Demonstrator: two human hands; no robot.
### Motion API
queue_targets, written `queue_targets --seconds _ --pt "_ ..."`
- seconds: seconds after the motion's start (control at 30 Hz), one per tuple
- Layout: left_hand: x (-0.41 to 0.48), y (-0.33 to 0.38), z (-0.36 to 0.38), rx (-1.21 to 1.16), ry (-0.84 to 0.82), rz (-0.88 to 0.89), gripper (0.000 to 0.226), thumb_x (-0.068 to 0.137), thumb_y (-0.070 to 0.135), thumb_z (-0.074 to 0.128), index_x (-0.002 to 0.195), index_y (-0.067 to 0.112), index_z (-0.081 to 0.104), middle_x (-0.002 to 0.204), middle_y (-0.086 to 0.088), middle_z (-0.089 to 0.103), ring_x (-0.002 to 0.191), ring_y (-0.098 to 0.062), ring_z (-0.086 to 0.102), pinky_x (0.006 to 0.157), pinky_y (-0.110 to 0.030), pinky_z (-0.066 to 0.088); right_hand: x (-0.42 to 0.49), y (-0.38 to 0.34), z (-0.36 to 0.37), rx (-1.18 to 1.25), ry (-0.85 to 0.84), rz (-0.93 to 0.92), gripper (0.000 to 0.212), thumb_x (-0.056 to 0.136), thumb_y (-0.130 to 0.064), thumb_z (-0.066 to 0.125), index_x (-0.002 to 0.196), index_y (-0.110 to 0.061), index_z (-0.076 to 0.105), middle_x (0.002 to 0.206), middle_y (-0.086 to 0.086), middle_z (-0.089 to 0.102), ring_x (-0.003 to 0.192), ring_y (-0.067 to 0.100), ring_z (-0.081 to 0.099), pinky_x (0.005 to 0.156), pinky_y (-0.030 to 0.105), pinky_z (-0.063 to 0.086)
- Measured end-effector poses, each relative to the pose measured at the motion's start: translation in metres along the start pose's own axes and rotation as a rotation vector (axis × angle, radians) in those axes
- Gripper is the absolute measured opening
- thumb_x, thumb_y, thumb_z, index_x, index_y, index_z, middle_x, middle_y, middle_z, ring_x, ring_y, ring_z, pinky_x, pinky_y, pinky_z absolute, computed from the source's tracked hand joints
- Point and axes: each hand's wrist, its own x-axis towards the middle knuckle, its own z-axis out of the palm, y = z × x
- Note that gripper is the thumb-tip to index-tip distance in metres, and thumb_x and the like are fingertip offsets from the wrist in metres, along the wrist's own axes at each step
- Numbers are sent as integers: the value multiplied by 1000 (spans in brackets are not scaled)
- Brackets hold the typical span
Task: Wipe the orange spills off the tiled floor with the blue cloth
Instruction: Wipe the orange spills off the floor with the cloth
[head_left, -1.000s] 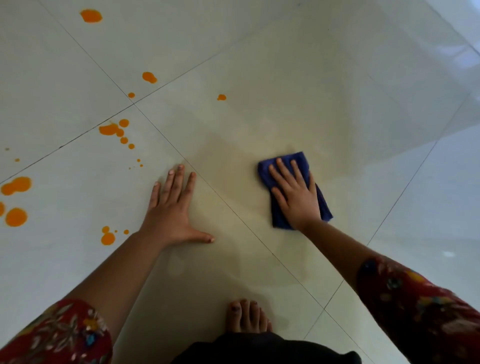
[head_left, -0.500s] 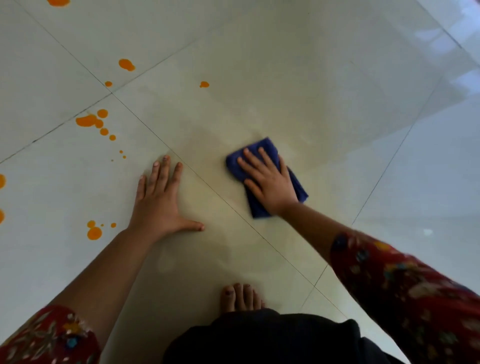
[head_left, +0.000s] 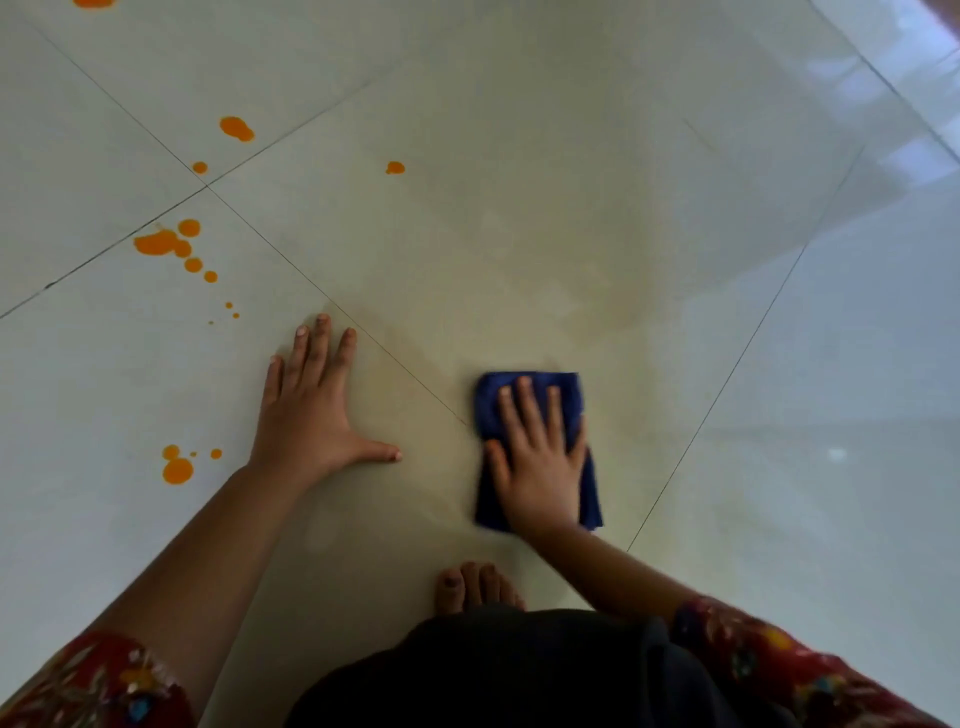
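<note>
Looking down from the head cam: my right hand (head_left: 540, 467) is flat on the folded dark blue cloth (head_left: 491, 410), fingers straight and a bit spread, palm pressing it onto the glossy off-white tiled floor (head_left: 571, 156). I'm not gripping it, just pushing down on it. The cloth sits just right of a diagonal grout line, in front of my bare foot (head_left: 475, 587), and it looks a bit blurred at the edges.

My left hand (head_left: 311, 415) is planted flat on the floor to the left of the cloth, fingers straight, thumb stuck out to the side, holding nothing. It's near the cloth but not touching it.

The orange spills are all off to the left and further out, well apart from the cloth:
- a pair of blobs (head_left: 177, 470) just left of my left wrist
- a bigger splat with a trail of dots (head_left: 156, 243) beyond my left fingers
- a blob (head_left: 236, 128) and a small dot (head_left: 200, 167) past the grout crossing
- one lone drop (head_left: 395, 167) on the far tile
- a bit at the very top edge (head_left: 93, 3)

The tile around and beyond the cloth has a dull yellowish film (head_left: 597, 291). My red floral sleeves (head_left: 93, 686) show in the bottom corners, with dark fabric (head_left: 519, 675) between them.
</note>
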Motion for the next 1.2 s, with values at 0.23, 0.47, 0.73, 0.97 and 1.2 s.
queue_targets --seconds 0.23,0.47,0.73,0.97,1.2 --pt "1 -6 2 -7 16 31 141 48 76 74 154 27 -5 161 -1 -19 148 -18 -16 119 -42 -3 109 3 -17 41 42 -12 58 96 -52 26 151 -34 26 160 -10 18 149 17 10 116 55 13" --pt "-8 -39 0 -80 268 78 75 79 54 47 144 16 42 155 -3 35 143 -25 30 112 -49 26 -2 -57 15 15 78 -111 67 92 -53 34 152 -24 27 160 -1 19 149 27 12 114 59 8" --pt "-29 -73 -11 -16 342 -36 58 86 33 43 141 13 46 153 -5 37 143 -25 30 115 -47 22 135 -89 -4 24 31 -181 61 94 -53 21 152 -32 25 160 -9 20 149 19 11 117 53 8" --pt "-26 -61 -6 -95 306 -27 60 86 32 43 143 15 44 155 -3 35 145 -23 27 116 -46 23 21 -88 11 43 25 -194 62 97 -52 26 154 -29 19 161 -7 13 150 23 5 117 56 3" --pt "-4 -46 -15 -68 214 112 59 92 30 53 147 15 38 158 -1 26 146 -22 23 116 -40 22 152 -69 -16 61 -6 -162 57 98 -51 35 152 -36 21 161 -13 15 149 15 7 118 51 5"
